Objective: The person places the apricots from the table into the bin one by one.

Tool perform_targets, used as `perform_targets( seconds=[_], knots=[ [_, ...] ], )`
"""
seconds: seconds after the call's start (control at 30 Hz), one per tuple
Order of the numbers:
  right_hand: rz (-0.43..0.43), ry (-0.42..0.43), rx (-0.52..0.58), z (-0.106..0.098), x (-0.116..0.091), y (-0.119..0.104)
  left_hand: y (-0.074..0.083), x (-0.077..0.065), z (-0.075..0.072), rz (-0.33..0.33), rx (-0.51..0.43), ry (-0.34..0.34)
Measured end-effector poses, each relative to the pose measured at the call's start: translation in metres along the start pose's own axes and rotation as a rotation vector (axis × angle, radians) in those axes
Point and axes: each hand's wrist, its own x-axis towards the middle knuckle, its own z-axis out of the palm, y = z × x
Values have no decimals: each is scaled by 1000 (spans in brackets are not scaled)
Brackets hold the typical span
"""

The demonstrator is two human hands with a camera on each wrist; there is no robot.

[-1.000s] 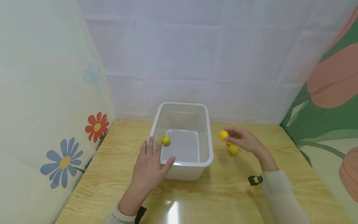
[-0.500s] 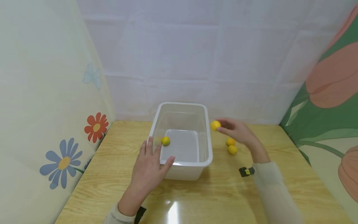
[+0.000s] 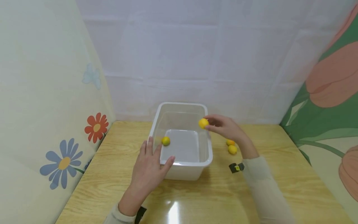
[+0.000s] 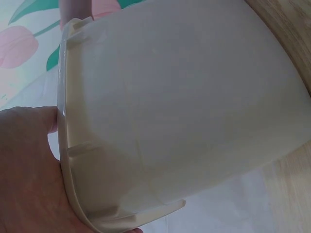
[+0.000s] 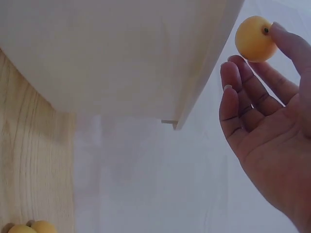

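Note:
My right hand (image 3: 227, 126) pinches a small round yellow fruit (image 3: 203, 123) between thumb and fingertips, over the right rim of a white plastic bin (image 3: 183, 172). In the right wrist view the fruit (image 5: 255, 40) shows a dark spot at its stem end, and the other fingers are loosely bent. My left hand (image 3: 148, 168) rests with spread fingers on the bin's near left corner. Seen from the left wrist, that hand (image 4: 29, 170) lies along the rim. Inside the bin, near its left wall, sits a greenish-yellow fruit (image 3: 166, 141).
Two more yellow fruits lie right of the bin: one fruit (image 3: 232, 150) in front, another fruit (image 3: 230, 142) partly behind the right wrist. The wooden table (image 3: 223, 193) meets a white cloth backdrop (image 3: 179, 56) behind. Flower-printed cloths (image 3: 64, 163) hang on both sides.
My right hand has carried the yellow fruit left and up, from beside the other fruits to over the bin's right rim. The left hand and the bin have stayed in place.

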Motion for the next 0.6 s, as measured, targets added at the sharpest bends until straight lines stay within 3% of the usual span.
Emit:
perform_targets(
  seconds=[0.27,0.6],
  knots=[
    [18,29,-67,-2,1,13,1,0,0,-5,-3,-9],
    [78,60,-60,-14,-28,57,-1,1,0,15,1,7]
  ],
)
